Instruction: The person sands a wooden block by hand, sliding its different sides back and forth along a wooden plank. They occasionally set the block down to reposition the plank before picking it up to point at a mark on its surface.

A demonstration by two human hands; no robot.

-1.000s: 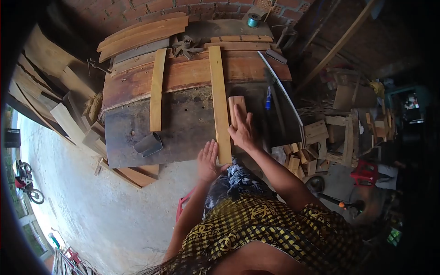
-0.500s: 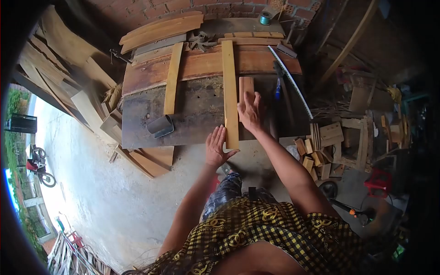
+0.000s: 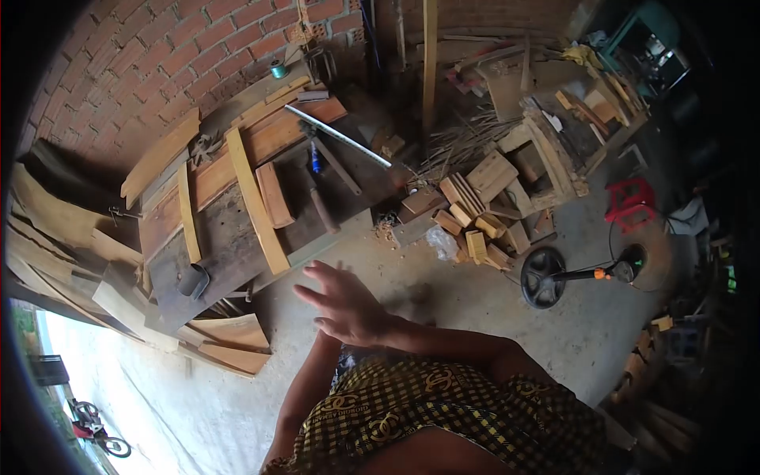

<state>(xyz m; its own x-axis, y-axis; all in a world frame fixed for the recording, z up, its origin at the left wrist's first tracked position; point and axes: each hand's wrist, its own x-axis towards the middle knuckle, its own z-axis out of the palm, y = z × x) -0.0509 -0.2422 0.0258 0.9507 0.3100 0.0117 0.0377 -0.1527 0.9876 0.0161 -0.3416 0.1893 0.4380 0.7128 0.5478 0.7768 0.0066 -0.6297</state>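
Note:
My right hand point(image 3: 342, 305) is raised in front of the bench's near edge, fingers apart, with nothing in it. My left forearm point(image 3: 307, 388) comes up from below, and the left hand is hidden behind the right one. On the dark workbench point(image 3: 226, 249), closest to my hands, lies a long yellowish wooden strip point(image 3: 257, 204), its end at the near edge. Beside it, on the right, rests a short reddish wood block point(image 3: 274, 195). A thinner wooden strip point(image 3: 188, 214) lies farther left.
A long pale straightedge or blade point(image 3: 339, 135), a blue marker-like item point(image 3: 315, 158) and a wooden-handled tool point(image 3: 323, 209) lie on the bench's right. A curved dark piece point(image 3: 192, 281) sits near its left edge. Wood offcuts point(image 3: 477, 244) and a black wheel point(image 3: 543, 276) stand on the floor.
Both hands have left the wooden strip and block and come back toward my body. My right hand now crosses over the left. The view has turned to the right.

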